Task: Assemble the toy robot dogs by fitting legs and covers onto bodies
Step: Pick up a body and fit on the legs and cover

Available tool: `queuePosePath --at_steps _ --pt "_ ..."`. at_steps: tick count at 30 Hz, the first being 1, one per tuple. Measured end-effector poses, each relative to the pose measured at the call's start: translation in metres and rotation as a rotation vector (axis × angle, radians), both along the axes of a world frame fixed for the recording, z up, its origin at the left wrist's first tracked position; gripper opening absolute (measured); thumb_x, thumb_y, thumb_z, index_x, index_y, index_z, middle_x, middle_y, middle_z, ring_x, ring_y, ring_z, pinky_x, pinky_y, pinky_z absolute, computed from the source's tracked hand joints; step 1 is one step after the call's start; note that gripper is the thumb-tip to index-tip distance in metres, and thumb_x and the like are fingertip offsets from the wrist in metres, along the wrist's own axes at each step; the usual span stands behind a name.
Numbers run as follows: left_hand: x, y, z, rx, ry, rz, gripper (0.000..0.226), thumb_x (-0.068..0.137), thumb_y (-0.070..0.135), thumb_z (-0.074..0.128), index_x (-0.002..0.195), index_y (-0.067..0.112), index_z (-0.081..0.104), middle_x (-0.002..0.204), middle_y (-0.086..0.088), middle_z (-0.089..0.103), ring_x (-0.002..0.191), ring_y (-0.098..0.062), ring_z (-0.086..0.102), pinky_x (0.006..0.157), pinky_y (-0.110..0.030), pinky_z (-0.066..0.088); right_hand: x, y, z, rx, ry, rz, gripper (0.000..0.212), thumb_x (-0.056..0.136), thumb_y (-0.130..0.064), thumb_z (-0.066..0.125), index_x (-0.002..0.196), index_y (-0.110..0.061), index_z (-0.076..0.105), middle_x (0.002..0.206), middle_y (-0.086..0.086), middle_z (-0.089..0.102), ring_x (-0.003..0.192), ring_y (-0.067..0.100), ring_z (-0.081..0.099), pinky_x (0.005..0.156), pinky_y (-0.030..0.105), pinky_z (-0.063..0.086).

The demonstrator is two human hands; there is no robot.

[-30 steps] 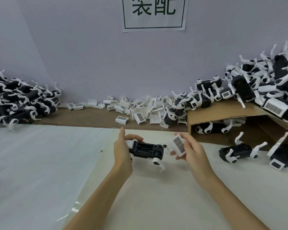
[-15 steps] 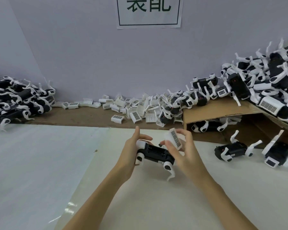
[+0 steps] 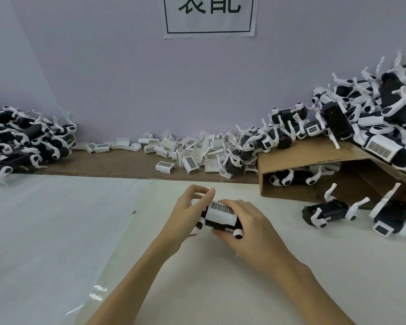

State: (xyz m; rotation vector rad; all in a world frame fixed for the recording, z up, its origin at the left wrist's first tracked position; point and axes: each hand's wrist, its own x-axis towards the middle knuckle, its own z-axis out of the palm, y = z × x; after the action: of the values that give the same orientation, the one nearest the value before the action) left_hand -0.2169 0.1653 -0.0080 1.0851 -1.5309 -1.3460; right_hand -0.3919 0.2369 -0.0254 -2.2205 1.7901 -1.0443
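Observation:
A black toy dog body (image 3: 217, 224) with white legs lies low over the white table, held between both hands. A white cover (image 3: 221, 211) with a grille patch sits on top of the body. My left hand (image 3: 185, 212) grips the body's left end, fingers curled over the top. My right hand (image 3: 246, 227) wraps the right end, thumb under the body near a white leg joint (image 3: 238, 235) and fingers lying along the cover's far edge.
Loose white covers (image 3: 188, 158) litter the brown strip by the wall. Piles of toy dogs lie at far left (image 3: 26, 141) and on the cardboard box (image 3: 298, 158) at right. Two more dogs (image 3: 326, 213) lie on the table right of my hands.
My right hand carried the white cover from beside the body onto its top. Both hands then closed round the body and moved slightly down and right.

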Motion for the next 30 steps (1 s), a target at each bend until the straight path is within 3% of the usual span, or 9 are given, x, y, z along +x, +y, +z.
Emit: queuePosePath --at_steps 3,5,9,14,18,21,25,28,30 --pt "0.000 0.000 0.001 -0.019 0.022 0.003 0.045 0.080 0.076 0.066 0.106 0.039 0.070 0.099 0.015 0.074 0.083 -0.009 0.074 0.060 -0.017 0.052 0.006 0.002 0.000 -0.097 0.191 -0.074 0.079 0.099 -0.047 0.065 0.164 -0.021 0.029 0.161 -0.005 0.042 0.143 0.016 0.040 0.115 0.034 0.040" --pt "-0.001 0.000 0.002 -0.022 0.044 -0.012 0.052 0.082 0.074 0.068 0.112 0.032 0.070 0.098 0.011 0.076 0.086 -0.009 0.076 0.064 -0.016 0.055 0.013 0.003 -0.001 -0.159 0.262 -0.073 0.077 0.100 -0.037 0.067 0.164 -0.015 0.029 0.166 0.001 0.037 0.146 0.020 0.041 0.115 0.037 0.041" --pt "-0.003 0.001 0.000 -0.023 0.040 -0.019 0.031 0.095 0.057 0.072 0.107 0.029 0.071 0.093 0.010 0.076 0.079 -0.009 0.075 0.060 -0.018 0.053 0.015 0.000 -0.001 -0.207 0.232 -0.088 0.059 0.095 -0.034 0.075 0.146 -0.015 0.055 0.135 -0.005 0.064 0.124 0.016 0.060 0.103 0.036 0.050" --pt "-0.006 -0.001 -0.001 0.018 0.062 -0.025 0.017 0.096 0.043 0.077 0.099 0.026 0.075 0.089 0.010 0.074 0.075 -0.006 0.070 0.055 -0.020 0.048 0.012 -0.002 -0.003 -0.198 0.274 -0.158 0.049 0.085 -0.029 0.083 0.129 -0.017 0.064 0.121 -0.004 0.066 0.111 0.021 0.064 0.093 0.034 0.052" --pt "-0.005 0.001 0.003 0.058 0.139 -0.071 0.027 0.081 0.044 0.081 0.099 0.023 0.078 0.101 -0.004 0.076 0.090 -0.022 0.070 0.079 -0.043 0.052 0.019 -0.002 -0.004 -0.270 0.365 -0.237 0.077 0.059 -0.019 0.098 0.130 -0.008 0.070 0.136 0.006 0.068 0.114 0.023 0.069 0.093 0.036 0.058" --pt "0.000 -0.001 0.005 0.113 0.159 -0.110 0.039 0.078 0.045 0.085 0.112 0.025 0.078 0.114 -0.012 0.076 0.103 -0.036 0.073 0.092 -0.058 0.051 0.024 -0.003 -0.009 -0.283 0.364 -0.241 0.082 0.061 -0.013 0.096 0.136 -0.002 0.065 0.138 0.010 0.067 0.117 0.026 0.069 0.094 0.038 0.058" --pt "0.001 0.000 0.004 0.155 0.185 -0.116 0.045 0.077 0.044 0.085 0.120 0.034 0.076 0.120 -0.014 0.074 0.116 -0.045 0.069 0.090 -0.051 0.051 0.022 -0.003 -0.011 -0.267 0.311 -0.217 0.057 0.073 -0.013 0.086 0.125 -0.014 0.063 0.123 0.000 0.067 0.111 0.024 0.067 0.089 0.035 0.055" --pt "0.000 0.000 0.006 0.154 0.196 -0.130 0.049 0.076 0.045 0.088 0.122 0.034 0.075 0.121 -0.015 0.073 0.114 -0.044 0.071 0.093 -0.056 0.054 0.019 -0.003 -0.010 -0.250 0.324 -0.210 0.071 0.069 -0.014 0.092 0.135 -0.011 0.065 0.139 0.004 0.066 0.120 0.023 0.067 0.094 0.037 0.056" --pt "0.001 0.000 0.006 0.148 0.189 -0.135 0.046 0.078 0.046 0.088 0.121 0.035 0.076 0.120 -0.014 0.074 0.108 -0.040 0.074 0.099 -0.058 0.056 0.022 -0.004 -0.010 -0.246 0.328 -0.217 0.084 0.066 -0.013 0.097 0.142 -0.007 0.062 0.154 0.009 0.055 0.129 0.020 0.063 0.095 0.036 0.057"
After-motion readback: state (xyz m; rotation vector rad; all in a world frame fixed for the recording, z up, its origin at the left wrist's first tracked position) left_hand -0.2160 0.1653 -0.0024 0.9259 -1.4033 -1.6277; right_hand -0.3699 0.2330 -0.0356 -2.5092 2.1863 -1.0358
